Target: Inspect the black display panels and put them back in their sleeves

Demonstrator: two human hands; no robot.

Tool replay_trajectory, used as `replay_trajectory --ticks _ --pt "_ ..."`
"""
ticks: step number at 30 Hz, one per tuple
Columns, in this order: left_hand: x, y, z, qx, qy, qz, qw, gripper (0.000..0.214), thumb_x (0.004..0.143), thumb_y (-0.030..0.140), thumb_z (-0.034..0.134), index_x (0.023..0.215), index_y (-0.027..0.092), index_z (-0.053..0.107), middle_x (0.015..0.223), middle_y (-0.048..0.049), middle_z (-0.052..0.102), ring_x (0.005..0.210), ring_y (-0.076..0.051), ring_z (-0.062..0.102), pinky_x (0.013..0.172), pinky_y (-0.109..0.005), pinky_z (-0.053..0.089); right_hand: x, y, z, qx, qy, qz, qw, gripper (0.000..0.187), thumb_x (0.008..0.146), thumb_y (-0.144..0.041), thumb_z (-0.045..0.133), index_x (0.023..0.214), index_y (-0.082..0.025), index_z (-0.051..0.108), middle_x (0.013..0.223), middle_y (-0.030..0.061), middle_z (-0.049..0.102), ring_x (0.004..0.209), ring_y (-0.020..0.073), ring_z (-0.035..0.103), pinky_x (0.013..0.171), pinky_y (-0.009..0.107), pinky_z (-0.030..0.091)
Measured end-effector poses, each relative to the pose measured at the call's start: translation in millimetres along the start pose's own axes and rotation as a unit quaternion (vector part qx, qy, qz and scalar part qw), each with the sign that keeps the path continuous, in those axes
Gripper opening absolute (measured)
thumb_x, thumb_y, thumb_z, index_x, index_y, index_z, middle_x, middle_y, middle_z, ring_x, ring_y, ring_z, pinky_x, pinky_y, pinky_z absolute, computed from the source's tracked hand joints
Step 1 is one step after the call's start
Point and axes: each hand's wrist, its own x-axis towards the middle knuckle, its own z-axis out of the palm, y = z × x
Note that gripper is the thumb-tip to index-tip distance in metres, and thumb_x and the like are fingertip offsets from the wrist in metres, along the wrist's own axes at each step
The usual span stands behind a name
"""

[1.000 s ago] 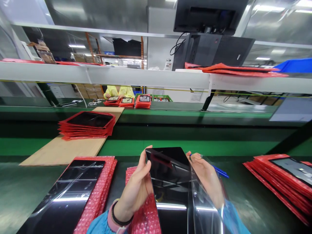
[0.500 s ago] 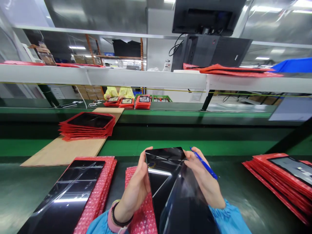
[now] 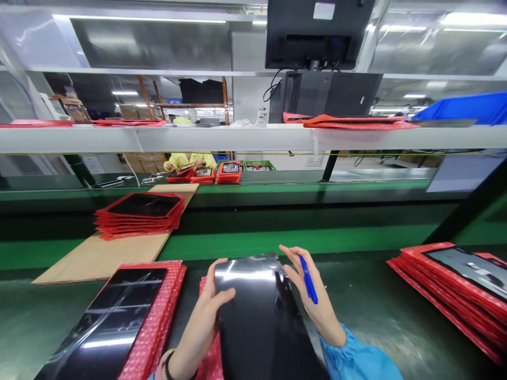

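My left hand point(image 3: 206, 314) grips the left edge of a glossy black tablet screen point(image 3: 261, 322), its thumb on the face and its fingers beneath. At the upper right corner of the screen is my right hand point(image 3: 312, 295), with a blue pen point(image 3: 308, 278) tucked between its fingers. The right thumb is close to that corner, where the surface looks rippled; contact there is unclear. Red bubble wrap point(image 3: 212, 353) lies partly hidden below the screen. To the left, another black screen point(image 3: 111, 316) rests on a stack of red bubble-wrap sleeves point(image 3: 164, 311).
Red sleeves with a dark panel point(image 3: 138, 216) are stacked on a wooden board point(image 3: 99, 258). More red sleeves point(image 3: 443, 301) stand at the right, topped by a grey panel. A white shelf rail point(image 3: 222, 140) crosses ahead; a person in yellow point(image 3: 190, 160) works beyond it.
The screen and both hands have shifted left in view. My left thumb has come onto the screen's face, and my right fingers have straightened by the corner. The pen points more steeply.
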Motion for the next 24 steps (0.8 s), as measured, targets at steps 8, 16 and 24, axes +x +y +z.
replay_trajectory --ticks 8,16,24 --pt "34 -38 -51.4 0.163 0.141 -0.057 0.975 0.052 0.084 0.041 0.051 0.128 0.014 0.048 0.147 -0.0156 0.042 0.139 -0.03 0.029 0.112 -0.043 0.025 21 90 -58 -0.116 -0.021 0.046 0.992 0.016 0.086 -0.028 0.065 0.096 -0.015 0.062 0.1 0.0048 0.067 0.093 0.021 0.065 0.084 0.043 0.052" --pt "45 -48 -80.8 0.348 0.119 0.051 0.928 0.032 0.072 0.046 0.061 0.087 0.018 0.067 0.104 -0.0137 0.072 0.108 -0.034 0.062 0.1 -0.042 0.04 27 121 -53 -0.192 -0.111 0.058 0.973 0.02 0.092 -0.03 0.058 0.105 -0.015 0.061 0.097 0.0037 0.067 0.078 0.0159 0.066 0.071 0.035 0.056" --pt "29 -49 -110.3 0.367 0.161 0.104 0.91 0.04 0.069 0.057 0.062 0.092 0.023 0.06 0.081 -0.0051 0.063 0.081 -0.027 0.06 0.079 -0.038 0.046 18 104 -52 -0.227 -0.056 0.011 0.972 0.036 0.085 -0.046 0.062 0.103 -0.015 0.058 0.106 0.0124 0.07 0.101 0.0282 0.066 0.091 0.047 0.051"
